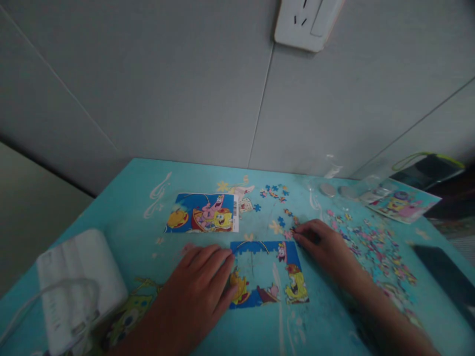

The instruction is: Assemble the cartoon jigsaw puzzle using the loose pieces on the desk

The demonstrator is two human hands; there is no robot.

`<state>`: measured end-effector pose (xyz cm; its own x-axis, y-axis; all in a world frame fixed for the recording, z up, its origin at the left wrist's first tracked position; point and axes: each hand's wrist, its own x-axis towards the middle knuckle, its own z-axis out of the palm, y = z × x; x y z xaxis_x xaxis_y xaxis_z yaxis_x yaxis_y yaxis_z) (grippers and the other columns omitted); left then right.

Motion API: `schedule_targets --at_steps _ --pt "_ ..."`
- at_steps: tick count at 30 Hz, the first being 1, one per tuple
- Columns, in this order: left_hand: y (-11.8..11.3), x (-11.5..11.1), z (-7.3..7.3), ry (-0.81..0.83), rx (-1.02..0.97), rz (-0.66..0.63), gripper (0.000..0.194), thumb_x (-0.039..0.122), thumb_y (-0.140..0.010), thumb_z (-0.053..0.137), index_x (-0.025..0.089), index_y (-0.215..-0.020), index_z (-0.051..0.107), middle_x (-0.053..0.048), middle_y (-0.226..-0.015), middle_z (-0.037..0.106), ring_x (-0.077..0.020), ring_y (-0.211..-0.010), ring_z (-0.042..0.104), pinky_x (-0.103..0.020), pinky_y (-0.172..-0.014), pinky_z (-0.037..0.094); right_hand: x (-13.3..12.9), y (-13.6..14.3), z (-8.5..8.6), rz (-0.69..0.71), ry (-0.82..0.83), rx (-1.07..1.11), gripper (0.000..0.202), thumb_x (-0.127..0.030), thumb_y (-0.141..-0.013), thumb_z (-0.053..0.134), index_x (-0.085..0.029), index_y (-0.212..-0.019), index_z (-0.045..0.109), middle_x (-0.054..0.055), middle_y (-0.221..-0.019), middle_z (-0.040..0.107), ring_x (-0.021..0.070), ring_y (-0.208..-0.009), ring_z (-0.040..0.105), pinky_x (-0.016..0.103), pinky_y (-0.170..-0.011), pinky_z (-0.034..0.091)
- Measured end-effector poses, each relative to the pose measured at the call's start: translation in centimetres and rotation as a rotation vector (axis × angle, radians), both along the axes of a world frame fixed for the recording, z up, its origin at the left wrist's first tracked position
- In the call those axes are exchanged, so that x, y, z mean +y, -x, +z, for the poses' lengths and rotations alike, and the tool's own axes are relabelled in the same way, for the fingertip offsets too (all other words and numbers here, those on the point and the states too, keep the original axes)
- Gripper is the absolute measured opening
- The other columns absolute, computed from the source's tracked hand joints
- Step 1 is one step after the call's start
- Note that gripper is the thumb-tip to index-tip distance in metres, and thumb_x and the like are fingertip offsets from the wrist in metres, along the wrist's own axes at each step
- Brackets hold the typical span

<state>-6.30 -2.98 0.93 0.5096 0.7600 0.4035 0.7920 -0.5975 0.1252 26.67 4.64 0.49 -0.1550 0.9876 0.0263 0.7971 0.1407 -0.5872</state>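
Note:
A partly assembled jigsaw puzzle [297, 251] lies flat on the table, its edge pieces joined around a gap and cartoon figures on its right side. My left hand [204, 282] rests palm down over the puzzle's left edge, fingers stretched out and holding nothing. Just past the upper right corner, my right hand [319, 242] pinches a small puzzle piece [289, 234] between thumb and forefinger; its shape is hard to make out. Behind the puzzle lies a picture card [202, 212] with the same kind of scene. Several loose blue pieces [274, 189] are scattered beyond my right hand.
A large spread of mixed puzzle pieces [374, 247] covers the right side. Behind it lie another picture card [404, 200] and clear plastic packaging [374, 190]. A dark phone-like slab [445, 274] is at far right; a white box with a cable [79, 282] sits at left.

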Motion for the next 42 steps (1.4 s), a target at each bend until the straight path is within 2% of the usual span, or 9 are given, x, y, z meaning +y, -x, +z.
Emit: schedule_targets --at_steps 8,13,19,24,28,31,35,37,42 --pt "1.2 0.2 -1.4 -0.093 0.139 -0.094 0.04 0.042 -0.098 0.055 0.02 -0.13 0.064 -0.007 -0.126 0.069 -0.0255 -0.109 0.063 -0.045 -0.105 0.039 -0.4 -0.5 0.7 0.021 -0.075 0.051 0.024 -0.028 -0.1 0.052 -0.024 -0.112 0.073 0.009 -0.113 0.074 0.0241 -0.104 0.069 0.044 -0.097 0.053" --pt "1.7 0.4 -1.9 -0.127 0.138 -0.103 0.043 0.047 -0.097 0.057 0.022 -0.131 0.064 -0.005 -0.13 0.068 -0.0235 -0.11 0.063 -0.041 -0.11 0.037 -0.5 -1.2 0.6 -0.038 -0.058 0.055 0.024 -0.027 -0.098 0.054 -0.022 -0.113 0.072 0.009 -0.111 0.075 0.0241 -0.1 0.07 0.043 -0.093 0.055" --pt "1.9 0.6 -2.4 -0.171 0.132 -0.128 0.04 0.045 -0.096 0.058 0.021 -0.127 0.066 -0.006 -0.129 0.068 -0.0237 -0.11 0.062 -0.04 -0.111 0.035 -0.7 -1.9 1.4 0.002 -0.011 0.046 0.021 -0.03 -0.097 0.057 -0.023 -0.109 0.074 0.008 -0.106 0.076 0.0227 -0.091 0.071 0.04 -0.086 0.057" --pt "2.0 0.9 -2.4 -0.213 0.128 -0.152 0.037 0.044 -0.098 0.056 0.021 -0.124 0.068 -0.006 -0.124 0.07 -0.0226 -0.109 0.063 -0.037 -0.108 0.039 -1.6 -2.3 2.3 0.053 0.082 -0.016 0.018 -0.035 -0.091 0.068 -0.026 -0.106 0.074 0.006 -0.103 0.075 0.0225 -0.089 0.071 0.038 -0.082 0.057" --pt "2.2 1.0 -2.6 -0.242 0.127 -0.172 0.038 0.043 -0.099 0.054 0.02 -0.125 0.068 -0.007 -0.124 0.07 -0.0227 -0.106 0.063 -0.038 -0.104 0.04 -2.1 -2.3 2.0 0.095 0.12 -0.056 0.016 -0.034 -0.088 0.072 -0.026 -0.102 0.073 0.006 -0.102 0.073 0.0228 -0.09 0.069 0.037 -0.082 0.056" --pt "2.2 1.0 -2.8 -0.252 0.122 -0.17 0.037 0.041 -0.1 0.05 0.02 -0.126 0.067 -0.007 -0.125 0.069 -0.0226 -0.105 0.064 -0.039 -0.104 0.04 -2.1 -2.1 1.6 0.084 0.094 -0.042 0.013 -0.031 -0.092 0.066 -0.026 -0.103 0.072 0.006 -0.101 0.073 0.0216 -0.087 0.069 0.035 -0.078 0.055" --pt "2.0 0.8 -2.4 -0.22 0.158 -0.152 0.035 0.037 -0.099 0.051 0.02 -0.125 0.067 -0.006 -0.127 0.069 -0.0225 -0.11 0.062 -0.039 -0.108 0.036 -1.1 -1.1 1.8 0.061 -0.045 0.034 0.02 -0.03 -0.1 0.054 -0.025 -0.104 0.072 0.007 -0.1 0.073 0.0199 -0.086 0.069 0.033 -0.077 0.056" --pt "1.8 0.7 -2.0 -0.185 0.166 -0.138 0.035 0.036 -0.098 0.052 0.021 -0.126 0.067 -0.005 -0.127 0.069 -0.022 -0.11 0.062 -0.038 -0.109 0.036 -0.1 -0.3 2.1 0.1 -0.093 0.06 0.022 -0.03 -0.101 0.053 -0.025 -0.106 0.073 0.008 -0.105 0.073 0.0203 -0.091 0.069 0.033 -0.08 0.055" --pt "0.9 0.4 -0.9 -0.097 0.097 -0.098 0.033 0.029 -0.099 0.051 0.02 -0.127 0.064 -0.005 -0.125 0.069 -0.0218 -0.11 0.063 -0.038 -0.104 0.042 3.0 2.0 2.0 0.194 -0.074 -0.016 0.024 -0.033 -0.094 0.064 -0.026 -0.115 0.073 0.008 -0.108 0.074 0.0223 -0.092 0.069 0.036 -0.082 0.055"
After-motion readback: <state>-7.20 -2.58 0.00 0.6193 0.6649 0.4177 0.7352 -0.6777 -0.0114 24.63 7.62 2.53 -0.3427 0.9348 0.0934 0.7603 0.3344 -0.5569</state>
